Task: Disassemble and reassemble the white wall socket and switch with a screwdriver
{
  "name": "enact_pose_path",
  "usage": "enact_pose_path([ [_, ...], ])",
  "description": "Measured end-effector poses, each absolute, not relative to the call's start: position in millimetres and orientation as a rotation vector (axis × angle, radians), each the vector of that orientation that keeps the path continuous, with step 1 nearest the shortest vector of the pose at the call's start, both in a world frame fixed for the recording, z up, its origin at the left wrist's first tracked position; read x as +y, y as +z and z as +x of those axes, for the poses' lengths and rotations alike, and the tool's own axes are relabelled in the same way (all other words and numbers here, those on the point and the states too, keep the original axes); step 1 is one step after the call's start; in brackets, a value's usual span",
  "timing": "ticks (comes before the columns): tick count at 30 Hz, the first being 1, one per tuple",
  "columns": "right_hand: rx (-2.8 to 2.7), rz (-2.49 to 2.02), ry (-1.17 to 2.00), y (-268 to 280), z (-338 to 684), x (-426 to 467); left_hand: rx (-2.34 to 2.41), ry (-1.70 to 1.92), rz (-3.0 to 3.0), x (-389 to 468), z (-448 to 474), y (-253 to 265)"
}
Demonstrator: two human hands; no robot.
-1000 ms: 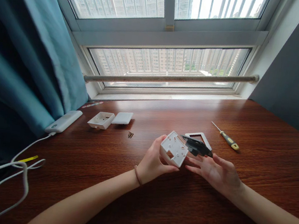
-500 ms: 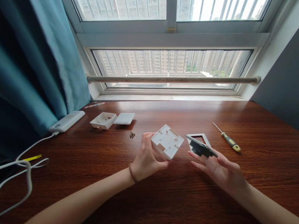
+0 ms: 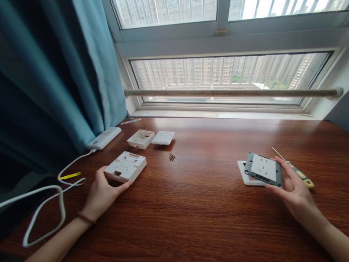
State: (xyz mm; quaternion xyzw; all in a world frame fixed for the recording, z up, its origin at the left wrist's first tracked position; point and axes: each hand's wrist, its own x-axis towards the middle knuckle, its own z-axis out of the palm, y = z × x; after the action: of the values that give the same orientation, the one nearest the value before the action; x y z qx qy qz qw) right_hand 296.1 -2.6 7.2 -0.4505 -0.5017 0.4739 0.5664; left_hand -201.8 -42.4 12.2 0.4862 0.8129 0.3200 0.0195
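Note:
On the left, my left hand (image 3: 104,195) grips the near edge of a white plastic back box (image 3: 125,167), its holed base facing up, at or just above the table. To the right, my right hand (image 3: 296,195) holds a wall socket (image 3: 264,168) by its right side, between thumb and fingers. The socket has a white slotted face and a dark grey mounting frame. Partly under it lies a white cover frame (image 3: 247,181). Behind my right fingers is a screwdriver (image 3: 301,174) with a grey and yellow handle. Several small screws (image 3: 172,157) lie mid-table.
A second white back box (image 3: 140,139) and a white plate (image 3: 163,137) sit at the back left. Beside the blue curtain (image 3: 104,72) lies a white power bank (image 3: 104,138) with a white cable (image 3: 62,210). A rail (image 3: 232,93) crosses the window.
My hands have moved apart. The left carried the back box leftward and lower; the right took the socket rightward and turned its slotted face into view. The camera view has shifted left.

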Motion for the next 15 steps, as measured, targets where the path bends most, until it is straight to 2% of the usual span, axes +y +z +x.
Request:
enact_pose_path([
  [15,-1.148,-1.042,1.151,-1,297,-4,2.597,0.915,1.294,-23,-220,-7],
])
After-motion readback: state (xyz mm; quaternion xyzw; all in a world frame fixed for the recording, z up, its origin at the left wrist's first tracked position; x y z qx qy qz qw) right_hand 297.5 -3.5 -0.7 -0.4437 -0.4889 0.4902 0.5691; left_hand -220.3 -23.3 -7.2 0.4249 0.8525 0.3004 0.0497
